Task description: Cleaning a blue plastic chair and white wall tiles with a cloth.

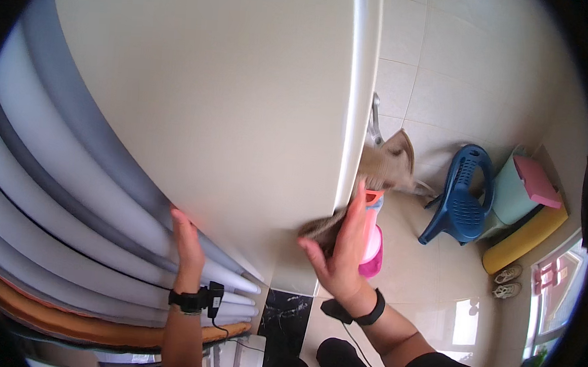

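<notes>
A tall cream door (232, 99) fills the middle of the view, with a metal handle (376, 118) on its right side. My right hand (345, 257) presses a brown cloth (323, 229) around the door's right edge. Its thumb is apart from the straight fingers, and more cloth flares up past the edge, blurred by motion. My left hand (189, 248) is raised near the lower left edge of the door, beside curved grey layered panels (106, 172). Its fingers look stretched out, and nothing shows in it.
At the right stand a blue plastic chair (465, 197), a pale green bin (514, 190) with a pink lid, a yellow roll (526, 241) and a pair of shoes (507, 282). A pink object (372, 252) lies behind my right hand. A window (560, 287) is at the far right.
</notes>
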Available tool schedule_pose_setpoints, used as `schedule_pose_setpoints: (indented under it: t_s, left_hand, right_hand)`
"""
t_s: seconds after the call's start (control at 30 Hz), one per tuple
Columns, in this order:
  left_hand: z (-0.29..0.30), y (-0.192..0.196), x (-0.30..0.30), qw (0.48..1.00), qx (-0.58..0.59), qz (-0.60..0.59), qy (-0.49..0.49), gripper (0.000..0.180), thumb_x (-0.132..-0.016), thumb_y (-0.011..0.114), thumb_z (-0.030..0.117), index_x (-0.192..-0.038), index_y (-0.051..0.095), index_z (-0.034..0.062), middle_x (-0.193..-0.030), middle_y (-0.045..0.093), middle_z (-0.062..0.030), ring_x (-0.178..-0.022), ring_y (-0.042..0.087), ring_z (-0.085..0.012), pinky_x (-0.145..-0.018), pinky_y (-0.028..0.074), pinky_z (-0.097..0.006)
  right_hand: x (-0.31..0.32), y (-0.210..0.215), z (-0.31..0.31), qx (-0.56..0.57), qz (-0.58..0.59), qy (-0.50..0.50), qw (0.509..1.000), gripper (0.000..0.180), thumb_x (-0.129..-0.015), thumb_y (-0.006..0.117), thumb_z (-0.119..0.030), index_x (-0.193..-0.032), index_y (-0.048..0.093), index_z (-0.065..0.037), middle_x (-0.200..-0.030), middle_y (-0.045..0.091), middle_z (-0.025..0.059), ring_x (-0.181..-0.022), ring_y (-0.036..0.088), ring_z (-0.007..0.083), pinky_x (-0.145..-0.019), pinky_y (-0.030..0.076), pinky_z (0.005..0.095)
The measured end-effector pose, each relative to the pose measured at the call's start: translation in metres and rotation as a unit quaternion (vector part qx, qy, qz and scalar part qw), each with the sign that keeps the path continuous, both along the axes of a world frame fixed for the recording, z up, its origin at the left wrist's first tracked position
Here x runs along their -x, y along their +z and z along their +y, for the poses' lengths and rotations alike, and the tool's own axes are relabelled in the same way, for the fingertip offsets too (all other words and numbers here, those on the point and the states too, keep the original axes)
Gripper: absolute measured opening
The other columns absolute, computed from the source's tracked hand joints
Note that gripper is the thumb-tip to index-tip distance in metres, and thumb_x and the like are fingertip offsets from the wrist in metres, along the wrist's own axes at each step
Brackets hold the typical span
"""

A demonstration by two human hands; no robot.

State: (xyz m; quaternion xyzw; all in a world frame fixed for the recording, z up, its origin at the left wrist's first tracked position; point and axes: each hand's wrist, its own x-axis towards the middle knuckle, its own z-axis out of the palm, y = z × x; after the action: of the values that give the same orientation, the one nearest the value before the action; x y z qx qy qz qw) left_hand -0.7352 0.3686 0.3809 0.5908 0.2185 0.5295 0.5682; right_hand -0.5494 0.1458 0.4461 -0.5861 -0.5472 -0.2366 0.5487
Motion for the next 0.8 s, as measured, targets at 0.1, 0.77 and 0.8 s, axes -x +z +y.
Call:
schedule_pose_setpoints:
  t_s: [0.1, 0.77, 0.8]
  left_hand:
    - [-0.019, 0.025, -0.007, 0.998, -0.056, -0.007, 0.020, 0.074, -0.096, 0.028, 0.060, -0.144, 0.026, 0.0037, -0.148, 0.030, -0.0119, -0.136, 0.029, -0.0235, -0.112, 0.019, -0.037]
    - [-0.009, -0.138, -0.009, 0.998, -0.014, -0.021, 0.056, 0.087, -0.094, 0.038, 0.060, -0.148, 0.006, 0.0012, -0.153, 0.019, -0.0151, -0.139, 0.021, -0.0244, -0.112, 0.020, -0.035]
    - [-0.013, -0.137, -0.011, 0.998, -0.008, -0.026, 0.055, 0.087, -0.094, 0.038, 0.060, -0.148, 0.006, 0.0012, -0.153, 0.019, -0.0151, -0.139, 0.021, -0.0244, -0.112, 0.020, -0.035]
  right_hand:
    - [0.004, -0.089, -0.005, -0.013, -0.042, -0.048, 0.998, 0.091, -0.072, 0.079, -0.013, -0.143, 0.023, 0.002, -0.140, 0.028, 0.0368, -0.126, 0.036, 0.0513, -0.101, 0.036, 0.0527]
    - [0.010, 0.068, -0.004, 0.125, -0.370, -0.142, 0.909, 0.069, -0.075, 0.065, -0.025, -0.140, 0.042, -0.015, -0.141, 0.041, 0.0156, -0.131, 0.036, 0.0340, -0.108, 0.022, 0.0534]
    - [0.014, 0.080, -0.001, 0.038, -0.458, -0.204, 0.864, 0.071, -0.076, 0.066, -0.025, -0.141, 0.040, -0.015, -0.139, 0.043, 0.0143, -0.129, 0.038, 0.0317, -0.108, 0.025, 0.0518]
